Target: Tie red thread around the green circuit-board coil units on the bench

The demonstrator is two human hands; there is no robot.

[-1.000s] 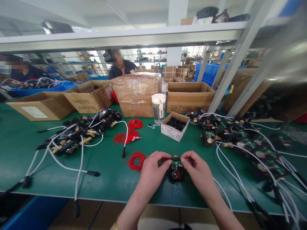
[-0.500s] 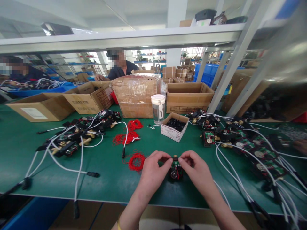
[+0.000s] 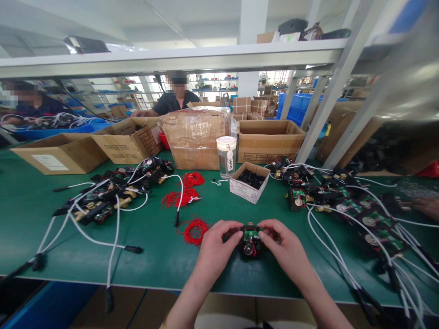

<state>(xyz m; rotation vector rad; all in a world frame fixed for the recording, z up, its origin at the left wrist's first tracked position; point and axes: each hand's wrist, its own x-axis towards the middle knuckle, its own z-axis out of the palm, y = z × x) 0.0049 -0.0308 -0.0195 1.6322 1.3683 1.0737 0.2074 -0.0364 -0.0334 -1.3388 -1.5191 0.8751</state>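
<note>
A small black device with a green circuit board (image 3: 251, 242), red wires and a round metal part sits on the green table close in front of me. My left hand (image 3: 219, 242) pinches its left edge between thumb and fingers. On the opposite edge, my right hand (image 3: 279, 237) has its thumb and fingertips closed at the device. A brass-coloured bit shows at its far top. Just left of my left hand lies a coil of thin red wire (image 3: 195, 231). Beyond the device stands a small white box (image 3: 247, 192) with small black parts inside.
Piles of similar devices with white cables lie left (image 3: 116, 189) and right (image 3: 346, 205). A lidded clear cup (image 3: 226, 157), a taped carton (image 3: 195, 139) and open cartons (image 3: 270, 148) stand behind. Metal shelf posts (image 3: 339, 87) rise at right. Two people sit opposite; another hand (image 3: 427, 208) shows far right.
My thumbs have moved slightly apart toward the device's sides, uncovering more of the green board. The person opposite in the middle has turned their head.
</note>
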